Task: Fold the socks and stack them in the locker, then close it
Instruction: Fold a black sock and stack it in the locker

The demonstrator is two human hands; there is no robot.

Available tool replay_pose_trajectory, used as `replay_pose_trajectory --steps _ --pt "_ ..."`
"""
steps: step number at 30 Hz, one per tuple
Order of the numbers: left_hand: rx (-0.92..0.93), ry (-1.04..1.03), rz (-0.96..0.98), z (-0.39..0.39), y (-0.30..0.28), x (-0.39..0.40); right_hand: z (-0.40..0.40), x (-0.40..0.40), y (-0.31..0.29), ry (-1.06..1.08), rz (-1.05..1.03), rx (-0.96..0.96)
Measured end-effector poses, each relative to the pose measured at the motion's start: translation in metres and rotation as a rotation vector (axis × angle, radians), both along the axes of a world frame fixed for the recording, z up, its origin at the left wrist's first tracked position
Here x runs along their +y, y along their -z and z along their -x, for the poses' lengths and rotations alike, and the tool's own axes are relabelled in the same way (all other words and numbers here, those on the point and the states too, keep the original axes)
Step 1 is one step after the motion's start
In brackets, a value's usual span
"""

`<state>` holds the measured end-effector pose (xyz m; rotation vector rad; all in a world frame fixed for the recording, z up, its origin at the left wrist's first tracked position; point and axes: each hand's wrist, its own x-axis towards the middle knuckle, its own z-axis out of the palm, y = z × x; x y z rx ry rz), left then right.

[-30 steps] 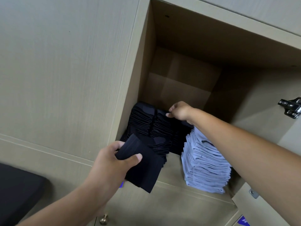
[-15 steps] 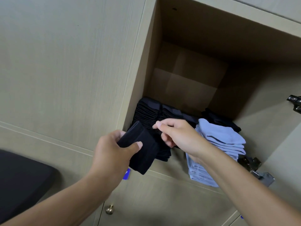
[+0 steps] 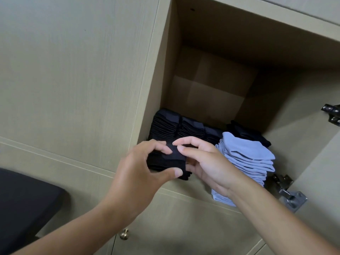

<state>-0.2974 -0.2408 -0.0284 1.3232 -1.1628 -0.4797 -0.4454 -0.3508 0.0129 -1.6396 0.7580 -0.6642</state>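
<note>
A folded black sock [image 3: 166,161] is held at the front edge of the open locker [image 3: 211,83]. My left hand [image 3: 139,172] grips it from the left, thumb underneath and fingers on top. My right hand [image 3: 204,162] pinches its right end between thumb and forefinger. Behind the sock stand stacks of black folded socks [image 3: 176,126] on the locker's left side. A stack of light blue folded socks [image 3: 248,157] stands to the right, with more black socks [image 3: 248,134] behind it.
Two metal door hinges [image 3: 287,192] [image 3: 331,115] stick out on the locker's right side. A brass knob [image 3: 124,234] sits on the lower door. A black padded surface [image 3: 24,203] lies at lower left. Closed wooden panels [image 3: 73,70] fill the left.
My right hand left the black stacks inside the locker and came forward to the sock. My left hand raised the sock toward the locker opening; both hands now hold it.
</note>
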Motion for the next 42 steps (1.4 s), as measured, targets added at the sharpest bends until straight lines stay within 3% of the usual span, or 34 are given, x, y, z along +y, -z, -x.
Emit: replay_pose_trajectory --steps 5,8,13,21,33,42 --pt "-0.053 -0.099 0.081 0.002 0.001 -0.001 0.005 -0.003 0.005 0.003 0.071 -0.037" --pt "0.026 -0.151 0.045 -0.004 0.002 -0.003 0.006 -0.005 0.008 0.032 0.146 -0.012" --pt "0.201 -0.154 -0.069 -0.012 0.001 -0.005 0.007 -0.007 0.01 0.086 0.195 0.003" --pt "0.236 -0.031 -0.134 -0.014 -0.002 -0.004 0.016 -0.024 0.003 0.132 0.216 0.044" --pt "-0.01 0.2 -0.284 -0.002 0.002 0.0 0.039 -0.077 -0.062 0.35 0.29 -0.06" --pt "-0.134 0.287 -0.31 0.002 0.002 0.001 0.049 -0.144 -0.105 0.402 0.322 0.128"
